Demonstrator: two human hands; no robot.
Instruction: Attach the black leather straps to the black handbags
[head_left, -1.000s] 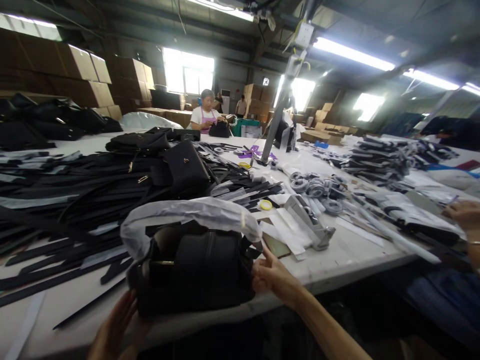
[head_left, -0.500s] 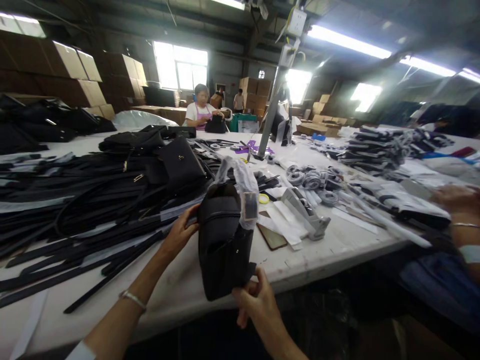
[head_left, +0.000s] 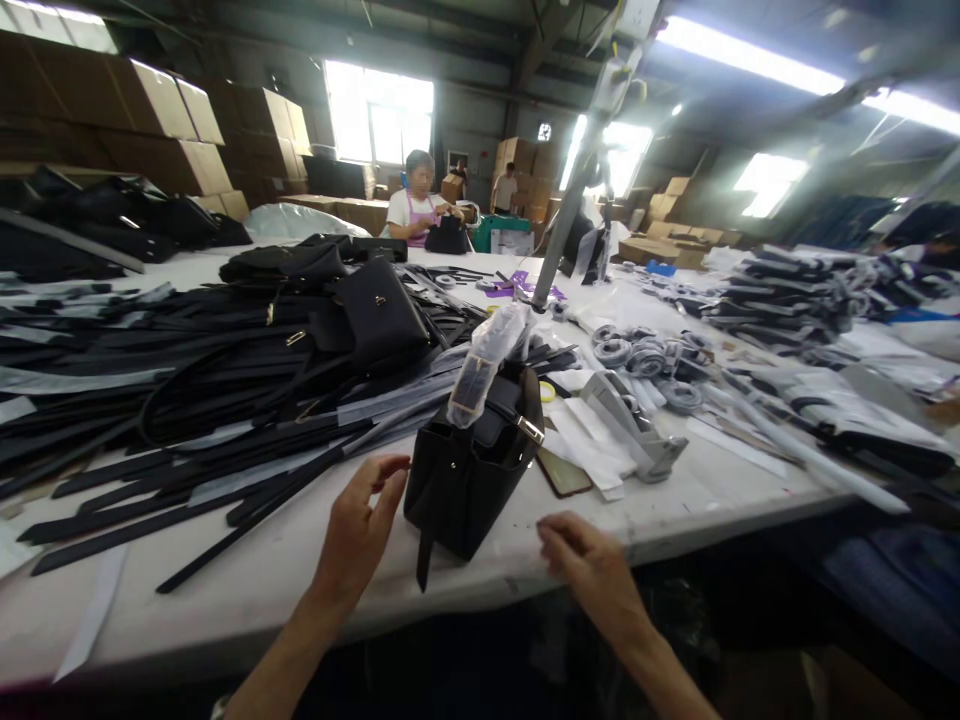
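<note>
A black handbag [head_left: 472,490] stands upright near the table's front edge, its top open and a gold clasp on the right side. Clear plastic film wraps its raised handle [head_left: 487,360], and a short strap hangs down its near side. To the left of the bag is my left hand [head_left: 360,530], thumb and fingers apart, its fingertips close to the bag's side; whether they touch I cannot tell. My right hand [head_left: 589,570] hovers off the bag's right side with loosely bent fingers and nothing in them.
Piles of black straps [head_left: 187,420] and another black bag [head_left: 379,315] lie left. A tape dispenser [head_left: 637,430], a phone [head_left: 562,472], white strips and wrapped rolls [head_left: 645,355] lie right. A metal post [head_left: 566,230] rises mid-table. A person [head_left: 416,210] works across the table.
The handbag has been turned so that its open top and clasp face me, and now stands on the table. My right hand has let go and moved right; my left has come nearer.
</note>
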